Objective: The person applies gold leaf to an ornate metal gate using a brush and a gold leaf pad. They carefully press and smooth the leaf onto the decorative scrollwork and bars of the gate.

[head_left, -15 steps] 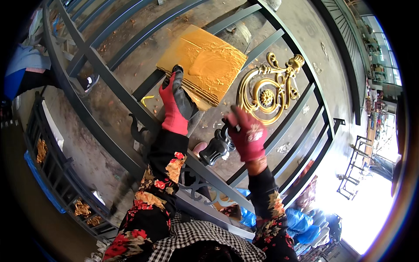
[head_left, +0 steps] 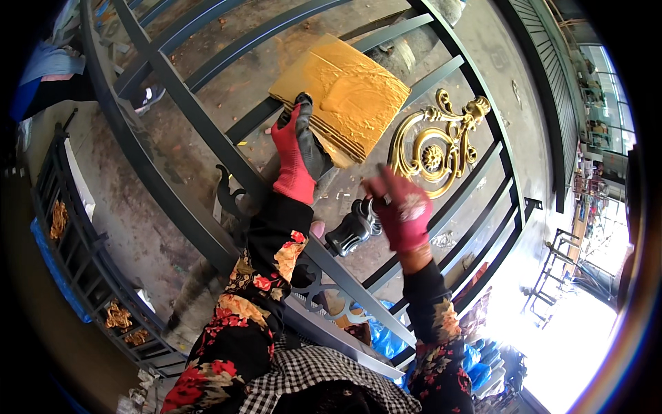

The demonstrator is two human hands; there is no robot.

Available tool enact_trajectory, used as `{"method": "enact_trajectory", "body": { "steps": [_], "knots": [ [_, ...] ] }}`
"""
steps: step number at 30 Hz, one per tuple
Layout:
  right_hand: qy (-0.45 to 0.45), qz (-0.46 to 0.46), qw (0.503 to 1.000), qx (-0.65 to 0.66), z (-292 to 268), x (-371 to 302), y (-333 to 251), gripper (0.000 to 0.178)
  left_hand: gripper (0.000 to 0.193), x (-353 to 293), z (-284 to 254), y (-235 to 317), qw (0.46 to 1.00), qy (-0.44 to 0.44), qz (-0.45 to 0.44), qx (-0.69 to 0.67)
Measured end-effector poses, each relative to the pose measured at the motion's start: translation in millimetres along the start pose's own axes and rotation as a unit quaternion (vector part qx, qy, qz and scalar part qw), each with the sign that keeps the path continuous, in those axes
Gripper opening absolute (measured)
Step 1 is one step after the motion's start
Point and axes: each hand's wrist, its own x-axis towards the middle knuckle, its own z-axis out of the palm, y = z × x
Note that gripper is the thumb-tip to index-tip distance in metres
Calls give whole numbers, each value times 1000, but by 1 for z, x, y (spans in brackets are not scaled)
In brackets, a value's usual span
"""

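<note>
My left hand (head_left: 296,153), in a red glove with a black coated palm, grips the near left edge of a stack of flat cardboard (head_left: 365,86) smeared with wet gold paint. The thumb lies over the top sheet. Just right of the cardboard and near its corner is my right hand (head_left: 403,212), in a dark pink glove, its fingers curled in and slightly blurred; anything inside them is hidden. Beyond it, a gold scroll ornament (head_left: 433,159) with a flower centre sits between the bars of a dark metal railing (head_left: 207,131).
A glossy black turned post piece (head_left: 353,228) shows below the right hand. At the left stands another dark railing panel (head_left: 96,265) with gold ornaments. A person (head_left: 52,79) is at the upper left. Blue plastic (head_left: 383,334) lies near my lower right.
The railing, cardboard and both hands appear shifted a little to the right in the picture. My left hand keeps its grip, and the right hand remains curled near the ornament.
</note>
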Motion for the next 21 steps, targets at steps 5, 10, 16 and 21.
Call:
{"method": "enact_trajectory", "body": {
  "steps": [5, 10, 16, 21],
  "knots": [
    [-24, 12, 998, -48, 1, 8, 1, 27, 37, 8, -12, -10, 997, -28, 49, 51],
    [36, 68, 993, -89, 5, 25, 29, 28, 38, 14, -15, -13, 999, 4, 24, 24],
    [-56, -80, 988, -121, 1, 22, 7, 20, 35, 8, -2, -2, 998, 30, 47, -17],
    [-11, -53, 981, -184, 9, 24, 27, 17, 26, 4, 4, -5, 994, 70, 83, -14]
  ]
}}
